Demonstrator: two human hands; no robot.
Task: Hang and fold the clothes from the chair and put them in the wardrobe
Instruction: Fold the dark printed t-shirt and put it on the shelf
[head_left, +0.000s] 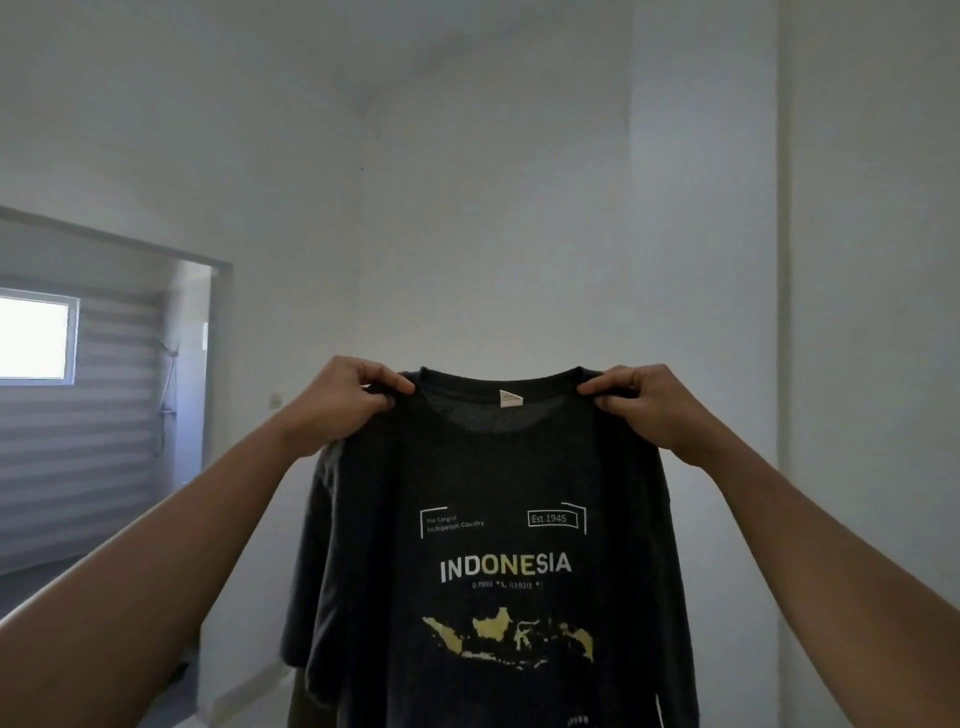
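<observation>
A dark grey T-shirt (498, 519) hangs in the air in front of me, its printed front facing me with the word INDONESIA and a yellow map. My left hand (343, 400) pinches the shirt's left shoulder beside the collar. My right hand (644, 405) pinches the right shoulder at the same height. Both arms stretch forward and up, and the shirt's hem runs below the frame. The chair and the wardrobe are out of view.
White walls fill the view ahead, meeting in a corner behind the shirt. A wall edge (779, 312) runs down on the right. At the left, an opening (104, 415) shows a window with striped blinds.
</observation>
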